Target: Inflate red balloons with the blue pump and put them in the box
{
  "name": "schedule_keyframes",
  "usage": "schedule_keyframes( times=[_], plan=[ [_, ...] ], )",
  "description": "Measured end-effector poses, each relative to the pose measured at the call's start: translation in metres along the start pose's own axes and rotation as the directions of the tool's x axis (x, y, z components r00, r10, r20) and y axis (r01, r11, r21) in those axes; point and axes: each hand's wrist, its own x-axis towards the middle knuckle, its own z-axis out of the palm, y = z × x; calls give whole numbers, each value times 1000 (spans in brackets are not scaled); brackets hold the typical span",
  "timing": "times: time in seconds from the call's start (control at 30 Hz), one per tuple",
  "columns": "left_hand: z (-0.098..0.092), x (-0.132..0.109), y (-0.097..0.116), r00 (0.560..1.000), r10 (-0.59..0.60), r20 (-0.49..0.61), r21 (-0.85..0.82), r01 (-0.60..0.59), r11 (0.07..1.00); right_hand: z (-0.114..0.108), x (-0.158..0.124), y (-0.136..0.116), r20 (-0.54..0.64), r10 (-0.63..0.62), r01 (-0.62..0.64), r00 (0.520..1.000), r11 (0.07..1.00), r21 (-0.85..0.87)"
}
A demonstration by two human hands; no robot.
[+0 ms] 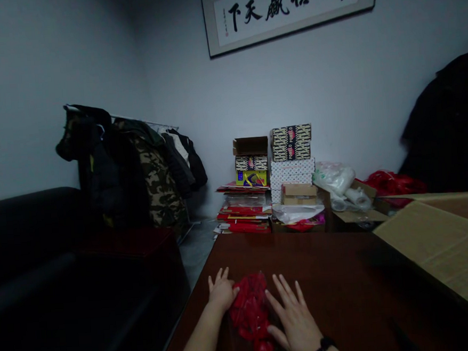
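A clear plastic bag with bright red, soft-looking contents lies on the dark brown table in front of me. What the red contents are, I cannot make out. At the bag's left edge is my left hand, fingers spread and thumb side against the plastic. My right hand rests at the right side, palm down with fingers stretched out, its thumb and index finger by the bag. A dark band circles the right wrist. Neither hand is closed around anything.
An open cardboard box stands at the right. Behind the table are stacked patterned boxes, red flat packaging and plastic wrap. A black sofa and hanging coats are on the left.
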Motion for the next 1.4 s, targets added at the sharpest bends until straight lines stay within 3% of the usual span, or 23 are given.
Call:
schedule_keyframes(
  times=[0.1,0.2,0.27,0.4,0.53,0.63,0.8,1.03,1.17,1.27,1.4],
  plan=[
    [2,1,-1,995,24,-96,-24,-26,999,7,0,3,19,-7,7,1000,1000,14],
    [-10,-5,5,973,62,-224,-55,-76,996,6,-3,6,23,-6,6,1000,1000,18],
    [-24,-14,11,929,108,-353,-42,-131,991,3,-6,8,8,-15,15,1000,1000,20],
    [-55,-40,21,794,265,-548,81,-265,961,-6,-9,7,18,-27,27,999,1000,11],
    [-69,-57,19,760,287,-583,130,-262,956,-9,-11,-2,55,10,-9,998,1000,-21],
    [-69,-58,12,767,267,-584,124,-241,963,-10,-13,-13,87,41,-39,995,999,-33],
    [-66,-48,4,816,129,-564,34,-133,991,-11,-16,-26,134,44,-42,990,999,-14],
    [-66,-42,-9,841,-73,-536,-79,37,996,-13,-12,-25,92,53,-52,994,999,-14],
    [-58,-45,-25,889,-210,-407,-117,177,977,-10,-16,-24,98,52,-52,994,999,-9],
    [-52,-53,-30,932,-203,-300,-95,182,979,-6,-25,-26,106,44,-45,993,999,5],
    [-45,-77,-25,930,-114,-351,-31,111,993,-4,-41,-31,131,54,-56,990,998,10]
  ],
)
